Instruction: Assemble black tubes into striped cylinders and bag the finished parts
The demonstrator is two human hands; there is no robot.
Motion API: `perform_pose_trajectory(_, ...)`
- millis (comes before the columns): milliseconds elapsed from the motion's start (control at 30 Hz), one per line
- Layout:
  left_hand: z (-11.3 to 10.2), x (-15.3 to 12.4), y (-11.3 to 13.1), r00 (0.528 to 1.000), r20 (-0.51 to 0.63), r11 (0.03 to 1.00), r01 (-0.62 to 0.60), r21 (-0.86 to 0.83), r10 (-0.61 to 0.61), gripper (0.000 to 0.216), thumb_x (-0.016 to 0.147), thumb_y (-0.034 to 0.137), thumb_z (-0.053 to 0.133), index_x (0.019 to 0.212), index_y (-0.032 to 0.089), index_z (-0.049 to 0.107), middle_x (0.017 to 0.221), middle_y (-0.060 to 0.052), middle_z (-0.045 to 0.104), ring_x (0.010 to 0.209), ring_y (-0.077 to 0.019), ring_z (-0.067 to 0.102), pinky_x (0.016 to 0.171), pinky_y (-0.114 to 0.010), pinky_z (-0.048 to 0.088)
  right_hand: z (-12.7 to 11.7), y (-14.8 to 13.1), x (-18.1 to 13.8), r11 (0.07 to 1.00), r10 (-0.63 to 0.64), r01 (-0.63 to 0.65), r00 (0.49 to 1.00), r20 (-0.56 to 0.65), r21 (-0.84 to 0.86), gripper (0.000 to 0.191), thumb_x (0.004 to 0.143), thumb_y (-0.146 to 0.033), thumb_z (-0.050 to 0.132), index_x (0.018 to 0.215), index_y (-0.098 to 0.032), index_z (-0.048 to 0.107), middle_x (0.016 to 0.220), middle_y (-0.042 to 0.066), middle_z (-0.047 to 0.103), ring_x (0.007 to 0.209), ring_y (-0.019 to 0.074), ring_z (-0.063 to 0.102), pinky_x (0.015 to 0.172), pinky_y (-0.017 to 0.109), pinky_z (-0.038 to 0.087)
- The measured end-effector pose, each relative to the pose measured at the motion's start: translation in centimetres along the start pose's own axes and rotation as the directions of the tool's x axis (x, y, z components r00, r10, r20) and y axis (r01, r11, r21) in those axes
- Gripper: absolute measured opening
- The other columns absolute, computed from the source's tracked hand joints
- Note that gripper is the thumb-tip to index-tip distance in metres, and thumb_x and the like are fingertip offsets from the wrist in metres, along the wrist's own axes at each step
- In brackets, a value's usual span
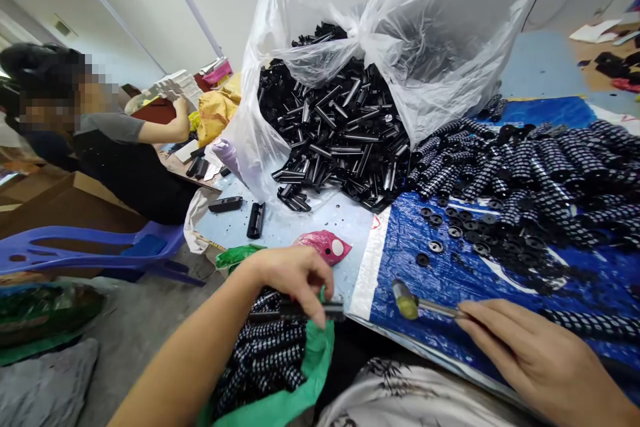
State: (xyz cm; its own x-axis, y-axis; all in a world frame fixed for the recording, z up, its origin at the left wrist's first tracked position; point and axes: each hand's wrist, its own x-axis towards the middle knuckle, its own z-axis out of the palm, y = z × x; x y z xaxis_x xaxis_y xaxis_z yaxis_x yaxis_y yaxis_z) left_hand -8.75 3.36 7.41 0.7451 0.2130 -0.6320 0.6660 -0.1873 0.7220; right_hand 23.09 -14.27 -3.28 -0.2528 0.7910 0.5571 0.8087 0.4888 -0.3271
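Observation:
My left hand [295, 273] is closed around a dark, slim plastic piece [267, 315] at the table's front edge; its exact kind is unclear. Right below it, a green bag [320, 360] gapes, filled with black rollers with white-patterned surfaces [273, 353]. The fingers of my right hand [530, 347] grip the thin handle of a small mallet [406, 301] with a yellowish face, held over a blue plastic sheet [400, 247]. Behind the mallet lie loose black round caps [470, 230] and a heap of patterned rollers [530, 167].
A big clear plastic bag [270, 20] full of black plastic parts [345, 127] stands at the back. A pink bag [325, 243] and two black pieces [255, 220] lie on the table. At left, a person [120, 147] works beside a purple chair [95, 233].

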Motion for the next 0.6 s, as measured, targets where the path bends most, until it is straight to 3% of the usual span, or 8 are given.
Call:
perform_pose_trajectory(33,-0.5,-1.3,-0.6,1.000,-0.009,0.999,0.008,-0.043,-0.008,0.032,0.065,0.043,0.084,0.085,0.020,0.075,0.063,0.003,0.061,0.056,-0.0129,0.052,0.056,-0.026,0.040,0.2,0.2,-0.1,0.999,0.021,-0.021,1.000,-0.012,-0.042,0.024,0.101,-0.034,0.051,0.101,-0.021,0.071,0.091,0.004,0.074,0.076,0.0168,0.071,0.075,0.030,0.057)
perform_pose_trajectory(100,-1.6,-2.4,-1.9,0.957,-0.286,0.996,0.069,0.063,-0.048,0.023,0.075,0.041,0.076,0.087,0.021,0.076,0.071,-0.001,0.067,0.064,-0.0156,0.059,0.063,-0.028,0.047,0.7,0.3,-0.1,0.994,0.051,-0.052,0.999,-0.017,-0.093,0.028,0.101,-0.039,0.049,0.097,-0.021,0.070,0.088,0.004,0.073,0.073,0.0178,0.070,0.069,0.032,0.057)
perform_pose_trajectory(133,-2.2,-2.3,-2.5,0.876,-0.480,0.974,0.145,0.173,-0.045,0.017,0.081,0.035,0.070,0.089,0.021,0.076,0.079,-0.003,0.070,0.073,-0.0173,0.063,0.069,-0.029,0.049,1.0,0.2,-0.1,0.993,0.057,-0.058,0.998,-0.013,-0.103,0.029,0.101,-0.040,0.048,0.096,-0.021,0.070,0.087,0.004,0.072,0.072,0.0182,0.069,0.067,0.032,0.057)
perform_pose_trajectory(200,-3.7,-1.2,-3.8,0.647,-0.763,0.867,0.375,0.328,0.009,0.017,0.087,0.020,0.058,0.092,0.020,0.074,0.094,-0.008,0.071,0.091,-0.0212,0.064,0.083,-0.034,0.049,1.4,0.2,0.1,0.993,0.053,-0.053,0.999,-0.001,-0.106,0.030,0.101,-0.042,0.049,0.095,-0.021,0.069,0.086,0.005,0.071,0.072,0.0190,0.069,0.067,0.033,0.057)
perform_pose_trajectory(233,-4.6,-0.4,-4.5,0.566,-0.824,0.810,0.469,0.350,0.029,0.020,0.085,0.014,0.055,0.092,0.020,0.073,0.100,-0.010,0.070,0.099,-0.0235,0.062,0.089,-0.036,0.047,1.5,0.2,0.2,0.993,0.048,-0.046,0.999,0.008,-0.104,0.030,0.100,-0.042,0.049,0.096,-0.020,0.069,0.087,0.006,0.071,0.073,0.0192,0.069,0.068,0.034,0.057)
perform_pose_trajectory(267,-5.6,0.3,-5.2,0.529,-0.848,0.771,0.529,0.354,0.027,0.021,0.083,0.010,0.055,0.091,0.019,0.072,0.102,-0.012,0.069,0.105,-0.0257,0.060,0.093,-0.038,0.044,1.5,0.2,0.3,0.994,0.047,-0.044,0.999,0.020,-0.098,0.029,0.100,-0.042,0.050,0.097,-0.020,0.069,0.088,0.006,0.072,0.074,0.0194,0.070,0.069,0.034,0.058)
perform_pose_trajectory(433,-9.4,2.5,-7.7,0.559,-0.829,0.703,0.587,0.401,0.006,0.011,0.077,0.011,0.064,0.071,0.020,0.066,0.081,-0.007,0.066,0.092,-0.0245,0.060,0.084,-0.033,0.042,0.8,1.6,0.7,0.993,0.119,-0.119,0.990,0.076,-0.009,0.022,0.099,-0.038,0.055,0.104,-0.023,0.070,0.094,0.004,0.073,0.080,0.0181,0.071,0.074,0.032,0.058)
perform_pose_trajectory(600,-9.2,4.6,-6.8,0.574,-0.813,0.680,0.558,0.476,0.098,0.018,0.086,0.017,0.057,0.070,0.020,0.063,0.082,-0.008,0.065,0.085,-0.0240,0.060,0.078,-0.033,0.040,0.2,4.8,4.9,0.961,0.266,-0.275,0.953,0.146,0.040,0.023,0.098,-0.038,0.052,0.101,-0.024,0.070,0.095,0.004,0.076,0.081,0.0190,0.073,0.075,0.032,0.057)
